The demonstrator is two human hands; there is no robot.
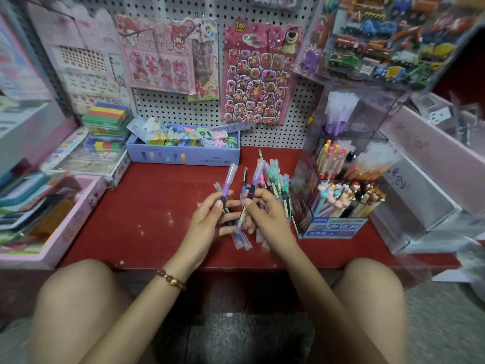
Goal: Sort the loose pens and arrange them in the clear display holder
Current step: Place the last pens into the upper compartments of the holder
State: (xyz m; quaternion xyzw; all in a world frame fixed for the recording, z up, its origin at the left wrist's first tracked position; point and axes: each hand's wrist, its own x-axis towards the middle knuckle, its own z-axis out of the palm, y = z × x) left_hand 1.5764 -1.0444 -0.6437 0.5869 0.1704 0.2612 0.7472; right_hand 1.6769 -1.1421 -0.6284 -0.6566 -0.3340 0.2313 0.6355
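Note:
My left hand pinches a purple pen with a clear cap, held upright over the red table. My right hand grips another purple pen, also pointing up. Between and below both hands lie more purple pens on the table. A pile of loose green and dark pens lies just right of my right hand. The clear display holder stands at the right, with purple pens in its upper tier, pink and orange ones lower.
A box of cartoon-topped pens stands at the holder's front. A blue box of tags sits at the back, a pink tray of stationery at the left. Sticker sheets hang on the pegboard. My bare knees are below the table edge.

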